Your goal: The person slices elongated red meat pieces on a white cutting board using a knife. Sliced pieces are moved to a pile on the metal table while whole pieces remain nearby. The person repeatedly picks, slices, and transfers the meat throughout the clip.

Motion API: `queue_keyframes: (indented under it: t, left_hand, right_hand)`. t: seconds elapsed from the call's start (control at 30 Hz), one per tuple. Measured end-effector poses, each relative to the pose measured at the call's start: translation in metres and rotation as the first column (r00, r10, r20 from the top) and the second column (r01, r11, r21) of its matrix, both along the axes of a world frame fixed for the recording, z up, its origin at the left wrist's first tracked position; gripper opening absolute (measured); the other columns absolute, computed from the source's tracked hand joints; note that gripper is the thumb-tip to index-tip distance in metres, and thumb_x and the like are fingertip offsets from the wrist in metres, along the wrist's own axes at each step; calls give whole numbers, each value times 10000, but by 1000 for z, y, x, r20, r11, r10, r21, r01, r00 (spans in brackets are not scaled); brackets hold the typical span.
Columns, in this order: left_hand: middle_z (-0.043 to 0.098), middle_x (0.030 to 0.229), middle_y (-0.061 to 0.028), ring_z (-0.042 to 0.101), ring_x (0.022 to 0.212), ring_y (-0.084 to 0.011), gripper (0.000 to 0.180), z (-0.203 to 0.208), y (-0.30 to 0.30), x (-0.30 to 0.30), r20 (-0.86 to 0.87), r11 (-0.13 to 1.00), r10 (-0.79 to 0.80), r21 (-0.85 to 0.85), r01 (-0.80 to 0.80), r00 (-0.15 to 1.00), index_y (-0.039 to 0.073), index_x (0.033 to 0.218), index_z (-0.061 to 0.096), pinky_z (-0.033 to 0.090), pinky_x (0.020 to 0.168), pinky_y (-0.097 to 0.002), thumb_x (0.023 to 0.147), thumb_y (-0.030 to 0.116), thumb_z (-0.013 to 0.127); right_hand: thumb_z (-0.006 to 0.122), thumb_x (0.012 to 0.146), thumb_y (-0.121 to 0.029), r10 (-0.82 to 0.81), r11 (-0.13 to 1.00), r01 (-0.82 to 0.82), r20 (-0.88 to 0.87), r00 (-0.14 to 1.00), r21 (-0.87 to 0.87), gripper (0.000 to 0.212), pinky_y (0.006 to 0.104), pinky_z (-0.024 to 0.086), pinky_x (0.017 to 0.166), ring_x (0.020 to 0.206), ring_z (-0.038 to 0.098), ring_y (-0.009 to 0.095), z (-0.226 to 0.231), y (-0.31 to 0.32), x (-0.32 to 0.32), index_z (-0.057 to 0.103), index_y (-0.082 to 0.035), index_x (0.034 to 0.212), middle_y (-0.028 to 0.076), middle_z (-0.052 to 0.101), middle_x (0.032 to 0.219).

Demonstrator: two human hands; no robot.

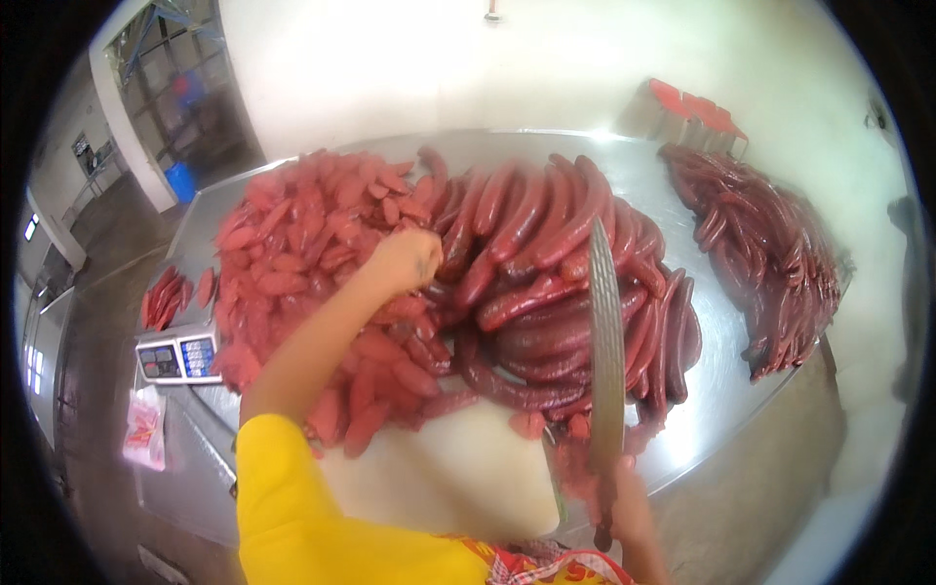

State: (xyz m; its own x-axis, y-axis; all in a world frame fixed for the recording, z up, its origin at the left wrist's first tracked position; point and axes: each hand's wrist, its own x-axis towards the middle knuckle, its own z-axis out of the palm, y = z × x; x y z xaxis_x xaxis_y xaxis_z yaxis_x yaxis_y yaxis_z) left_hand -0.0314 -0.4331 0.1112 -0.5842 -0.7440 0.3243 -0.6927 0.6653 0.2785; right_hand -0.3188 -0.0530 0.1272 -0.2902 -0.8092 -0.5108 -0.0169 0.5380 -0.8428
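Note:
My right hand [634,502] is closed round the handle of a long, wide-bladed knife [606,341], whose blade points up and away over the sausages. Stretched forward, my left hand [411,259] has its fingers curled in at the line between two heaps; whatever may be in them is hidden. To its right lie long, curved, dark red sausages [546,302], stacked thickly. A large heap of slant-cut sausage slices [283,258], paler red inside, spreads to its left. A white cutting board [439,478] lies close to my body, with some cut pieces at its far edge.
The metal table [712,419] carries everything. At the far right is another heap of sausages [760,253], near red-topped containers [694,112] by the wall. On the left, a white weighing scale [177,357] bears several red pieces, with a plastic packet [144,427] below it.

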Motion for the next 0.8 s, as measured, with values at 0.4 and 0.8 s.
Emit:
queue_keyframes:
  t: [0.4,0.8]
  left_hand:
    - [585,1320,-71,515,1237,-295,380,-103,-231,-19,634,945,327,-208,-254,700,200,1219,670,278,1090,-544,935,359,475]
    - [624,1236,-184,577,1194,-336,352,-106,-302,-71,250,829,407,302,-470,879,33,1113,663,356,1005,-602,813,197,577]
  right_hand:
    - [286,932,-717,-290,957,288,137,947,36,739,291,416,410,422,485,164,-27,-39,-10,588,-46,868,50,515,551]
    - [336,868,-788,-332,941,336,87,939,-33,775,271,392,403,433,487,160,-21,-56,-17,592,-57,845,48,526,557]
